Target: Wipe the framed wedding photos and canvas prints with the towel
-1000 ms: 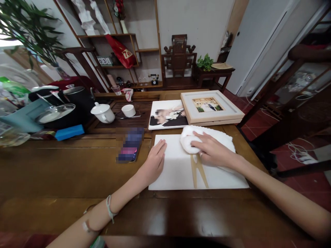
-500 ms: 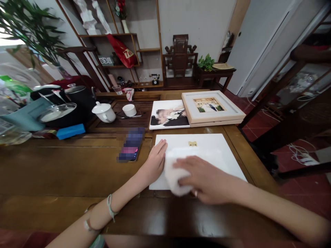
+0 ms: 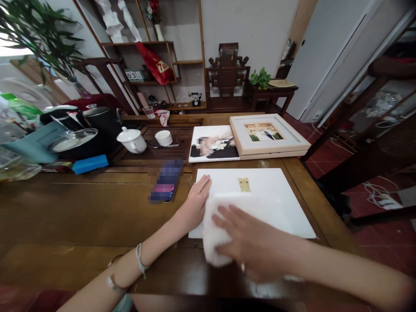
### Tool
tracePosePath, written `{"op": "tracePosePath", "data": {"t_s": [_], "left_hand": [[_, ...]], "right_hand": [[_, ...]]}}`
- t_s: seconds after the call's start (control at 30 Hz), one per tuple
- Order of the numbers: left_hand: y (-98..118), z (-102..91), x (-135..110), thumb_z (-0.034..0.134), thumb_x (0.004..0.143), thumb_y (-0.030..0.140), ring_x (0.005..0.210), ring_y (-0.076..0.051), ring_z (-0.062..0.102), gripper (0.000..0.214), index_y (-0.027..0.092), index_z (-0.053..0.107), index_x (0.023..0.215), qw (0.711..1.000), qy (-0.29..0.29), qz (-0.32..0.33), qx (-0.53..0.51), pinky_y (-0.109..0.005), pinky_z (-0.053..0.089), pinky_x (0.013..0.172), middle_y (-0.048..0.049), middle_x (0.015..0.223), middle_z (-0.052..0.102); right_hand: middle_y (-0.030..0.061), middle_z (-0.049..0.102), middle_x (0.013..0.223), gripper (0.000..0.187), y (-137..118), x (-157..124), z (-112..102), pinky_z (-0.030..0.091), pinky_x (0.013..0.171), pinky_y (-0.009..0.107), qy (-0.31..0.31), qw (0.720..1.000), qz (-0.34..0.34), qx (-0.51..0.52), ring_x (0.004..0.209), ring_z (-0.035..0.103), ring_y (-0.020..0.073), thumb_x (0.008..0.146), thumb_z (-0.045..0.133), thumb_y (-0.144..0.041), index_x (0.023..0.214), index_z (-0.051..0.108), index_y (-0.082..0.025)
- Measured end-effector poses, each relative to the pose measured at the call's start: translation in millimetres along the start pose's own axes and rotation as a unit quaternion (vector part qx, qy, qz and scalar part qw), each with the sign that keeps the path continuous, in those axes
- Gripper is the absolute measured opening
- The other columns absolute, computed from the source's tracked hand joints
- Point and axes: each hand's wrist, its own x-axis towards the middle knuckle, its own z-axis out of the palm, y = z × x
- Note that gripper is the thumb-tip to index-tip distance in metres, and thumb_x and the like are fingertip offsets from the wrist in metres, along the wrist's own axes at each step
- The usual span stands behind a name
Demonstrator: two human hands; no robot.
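A flat white panel [image 3: 279,195] lies on the wooden table, with a small gold-coloured fitting [image 3: 244,184] near its far edge. Fingers stretched out, my left hand [image 3: 196,203] rests on the panel's left edge. My right hand [image 3: 250,242], blurred by motion, presses a white cloth [image 3: 215,247] against the panel. Part of the cloth hangs over the near edge, and its right part is hidden under the palm. Left of the panel lies a phone [image 3: 166,182] with its screen blurred out.
Behind the panel lie a photo print [image 3: 214,149] and a light wooden picture frame [image 3: 240,145]. Farther left are a lidded white bowl [image 3: 131,141], a small white cup [image 3: 163,138], a blue block [image 3: 90,164] and a black pan [image 3: 76,145]. Dark chairs stand around the table.
My right hand and the cloth have moved toward the near edge of the panel, uncovering more of the gold-coloured fitting. My left hand stays in place.
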Motion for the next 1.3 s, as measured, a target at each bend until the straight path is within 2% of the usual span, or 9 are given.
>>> {"op": "tracePosePath", "data": {"t_s": [0.1,0.17,0.33,0.53,0.67,0.87,0.97,1.13,1.3], "left_hand": [[0,1.5,1,0.031,0.095,0.014,0.145,-0.026,0.022,0.050,0.016,0.032,0.145,1.000,0.016,-0.003,0.007,-0.052,0.027,0.116,-0.0161,0.154,0.029],[0,2.3,1,0.032,0.095,0.014,0.145,-0.026,0.022,0.050,0.016,0.033,0.145,1.000,0.020,0.002,0.008,-0.052,0.028,0.116,-0.0159,0.154,0.029],[-1,2.0,0,0.034,0.092,0.012,0.145,-0.027,0.021,0.053,0.015,0.032,0.146,1.000,0.013,0.001,0.004,-0.051,0.027,0.117,-0.0162,0.154,0.030],[5,-1.4,1,0.030,0.096,0.016,0.144,-0.027,0.025,0.048,0.013,0.033,0.144,1.000,0.010,-0.007,0.022,-0.051,0.028,0.117,-0.0168,0.153,0.032],[4,-0.7,2,0.029,0.097,0.017,0.144,-0.027,0.025,0.048,0.013,0.033,0.144,1.000,0.009,-0.009,0.020,-0.051,0.028,0.116,-0.0175,0.152,0.032],[1,2.0,1,0.030,0.097,0.016,0.145,-0.026,0.023,0.048,0.015,0.033,0.145,1.000,0.012,-0.008,0.020,-0.051,0.027,0.116,-0.0170,0.153,0.031],[1,3.2,1,0.030,0.096,0.016,0.145,-0.026,0.022,0.049,0.017,0.032,0.145,1.000,0.016,-0.005,0.021,-0.051,0.027,0.116,-0.0158,0.153,0.031],[1,3.1,0,0.030,0.096,0.015,0.145,-0.026,0.023,0.049,0.018,0.031,0.146,1.000,0.018,-0.003,0.025,-0.051,0.027,0.116,-0.0154,0.153,0.031],[3,0.8,0,0.030,0.096,0.016,0.144,-0.026,0.025,0.049,0.018,0.031,0.145,1.000,0.014,-0.003,0.022,-0.051,0.029,0.115,-0.0154,0.153,0.031]], "right_hand": [[0.0203,0.045,0.141,0.030,-26,-12,5,0.027,0.106,0.061,0.007,0.998,-0.057,0.012,0.132,0.037,0.0442,0.073,0.067,-0.033,0.101,0.067,-0.022],[0.0188,0.046,0.141,0.029,-23,-13,5,0.028,0.107,0.056,0.008,0.998,-0.062,0.029,0.131,0.039,0.0407,0.073,0.067,-0.031,0.101,0.066,-0.022],[0.0162,0.055,0.131,0.034,42,4,-8,0.037,0.099,0.048,0.025,0.999,0.017,0.039,0.124,0.047,0.0321,0.074,0.056,-0.015,0.106,0.064,-0.020],[0.0132,0.064,0.092,0.025,109,20,-23,0.043,0.074,0.038,0.044,0.990,0.132,-0.019,0.087,0.058,0.0270,0.074,0.045,-0.009,0.093,0.061,-0.017],[0.0162,0.063,0.103,0.027,93,14,-20,0.043,0.082,0.043,0.039,0.991,0.125,-0.034,0.098,0.057,0.0297,0.074,0.047,-0.009,0.096,0.062,-0.017],[0.0165,0.055,0.132,0.032,17,-31,-14,0.033,0.104,0.051,-0.004,0.998,0.058,0.027,0.126,0.045,0.0341,0.072,0.058,-0.016,0.102,0.066,-0.020],[0.0139,0.055,0.133,0.029,-2,-50,-15,0.033,0.107,0.048,-0.014,0.997,0.038,0.070,0.129,0.043,0.0328,0.070,0.061,-0.018,0.097,0.068,-0.023],[0.0122,0.058,0.126,0.032,24,-46,-20,0.041,0.098,0.043,-0.004,0.992,0.077,0.104,0.119,0.051,0.0289,0.067,0.054,-0.009,0.094,0.065,-0.023],[0.0083,0.058,0.084,0.022,79,-10,-23,0.043,0.072,0.037,0.034,0.984,0.165,0.056,0.082,0.054,0.0252,0.074,0.044,-0.009,0.090,0.056,-0.019]]}}
